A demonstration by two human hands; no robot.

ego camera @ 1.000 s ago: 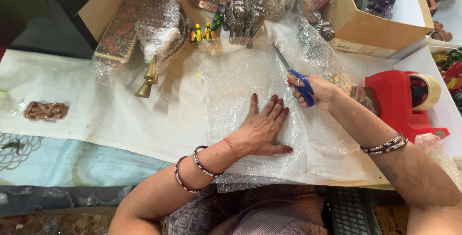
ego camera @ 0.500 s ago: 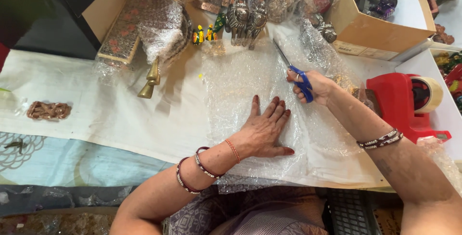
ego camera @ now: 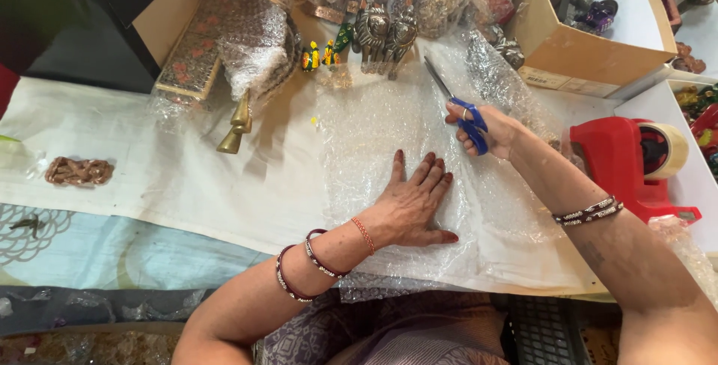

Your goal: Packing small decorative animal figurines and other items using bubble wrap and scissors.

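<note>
A clear sheet of bubble wrap (ego camera: 366, 133) lies spread on a white cloth-covered table (ego camera: 149, 178). My left hand (ego camera: 416, 200) presses flat on the sheet, fingers spread. My right hand (ego camera: 490, 129) grips blue-handled scissors (ego camera: 458, 111), whose blades point up and away into the sheet's far part, to the right of my left hand.
A red tape dispenser (ego camera: 628, 163) stands at the right. Cardboard boxes (ego camera: 583, 51) with figurines sit at the back right. Wrapped metal figurines (ego camera: 385, 28), small painted birds (ego camera: 323, 54), a brass bell (ego camera: 235, 126) and a patterned box (ego camera: 206, 43) crowd the back. A brown chain-like piece (ego camera: 78, 170) lies left.
My right hand with the scissors has edged slightly farther along the sheet. My left hand stays pressed on the bubble wrap.
</note>
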